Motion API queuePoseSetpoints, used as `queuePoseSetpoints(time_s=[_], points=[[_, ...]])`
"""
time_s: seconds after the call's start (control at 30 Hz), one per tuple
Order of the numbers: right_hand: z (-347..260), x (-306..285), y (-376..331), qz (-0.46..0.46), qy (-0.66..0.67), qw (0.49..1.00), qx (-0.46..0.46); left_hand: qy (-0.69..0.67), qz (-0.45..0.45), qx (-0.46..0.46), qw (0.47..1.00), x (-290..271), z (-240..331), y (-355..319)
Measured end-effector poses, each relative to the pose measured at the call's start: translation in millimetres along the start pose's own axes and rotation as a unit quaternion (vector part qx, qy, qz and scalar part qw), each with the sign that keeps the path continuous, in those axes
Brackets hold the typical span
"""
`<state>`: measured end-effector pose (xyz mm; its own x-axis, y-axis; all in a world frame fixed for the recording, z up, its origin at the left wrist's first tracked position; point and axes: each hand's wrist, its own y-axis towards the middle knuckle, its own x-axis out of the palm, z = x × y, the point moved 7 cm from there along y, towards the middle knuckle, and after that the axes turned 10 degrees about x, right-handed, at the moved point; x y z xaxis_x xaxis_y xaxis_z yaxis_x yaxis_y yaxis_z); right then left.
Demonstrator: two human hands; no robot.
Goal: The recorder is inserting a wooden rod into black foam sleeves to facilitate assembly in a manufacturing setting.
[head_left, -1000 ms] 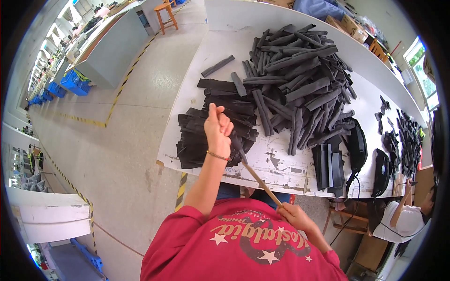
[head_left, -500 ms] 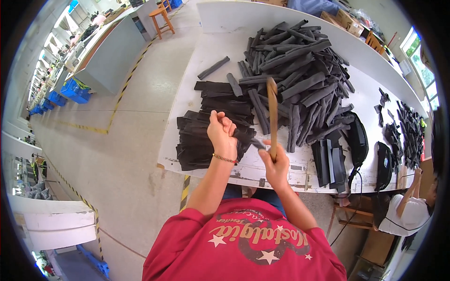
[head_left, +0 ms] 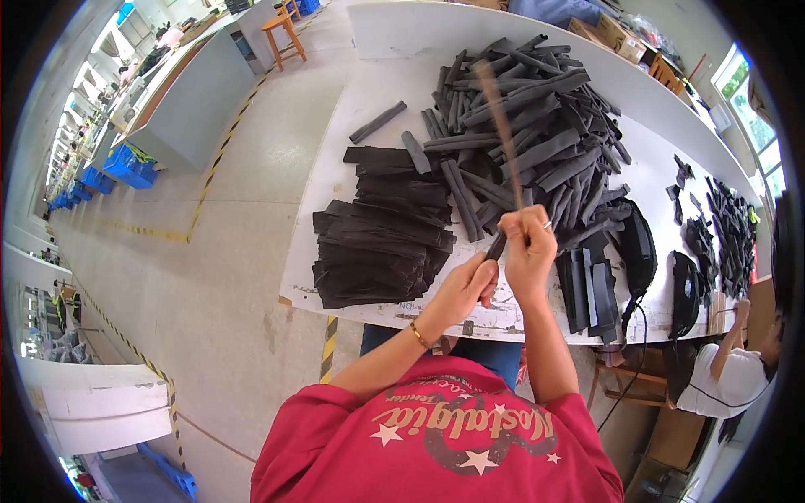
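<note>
My right hand [head_left: 530,243], a ring on one finger, is closed round a thin wooden stick [head_left: 509,151], which points up and away, blurred by motion. Just below and to its left, my left hand [head_left: 471,285] is closed on a narrow dark fabric tube [head_left: 496,246]. The tube's upper end meets my right fingers; whether the stick goes into it is hidden. Left of my hands, flat black fabric pieces [head_left: 377,251] lie in overlapping stacks. Beyond my hands rises a big heap of dark grey fabric tubes [head_left: 537,117].
The white table [head_left: 335,168] has a raised board [head_left: 470,29] along its far side. To the right lie flat dark strips [head_left: 587,289], black pouches [head_left: 637,251] with a cord, and another dark heap [head_left: 734,235]. At far right sits another person [head_left: 725,386] in white.
My left hand has moved down and right, off the flat stacks. My right hand has risen slightly to the right, and the stick reaches farther away with its tip over the heap.
</note>
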<state>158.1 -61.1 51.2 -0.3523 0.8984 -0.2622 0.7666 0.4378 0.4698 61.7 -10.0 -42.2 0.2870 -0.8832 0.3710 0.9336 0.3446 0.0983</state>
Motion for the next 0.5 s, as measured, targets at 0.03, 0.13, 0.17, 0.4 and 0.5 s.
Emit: queuePoseSetpoints(time_s=[0.03,0.13,0.17,0.4,0.5], points=[[-3.6,-8.4,4.8,0.050,0.006,0.998,-0.024,0.039,-0.004,0.020,0.999,8.2,3.4,-5.0],[6.2,-39.9,38.5,0.180,0.079,0.978,0.065,0.090,-0.057,0.009,0.994,23.0,-24.2,-34.9],[13.7,-54.5,52.4,0.220,0.091,0.969,0.071,0.099,-0.113,-0.023,0.988,30.8,-39.1,-45.6],[18.8,-21.4,34.0,-0.081,0.107,0.953,0.271,0.070,0.178,0.198,0.961,-23.9,60.2,-23.4],[19.7,7.7,10.5,-0.139,0.121,0.950,0.253,0.201,0.080,0.305,0.927,-14.6,84.4,18.1]])
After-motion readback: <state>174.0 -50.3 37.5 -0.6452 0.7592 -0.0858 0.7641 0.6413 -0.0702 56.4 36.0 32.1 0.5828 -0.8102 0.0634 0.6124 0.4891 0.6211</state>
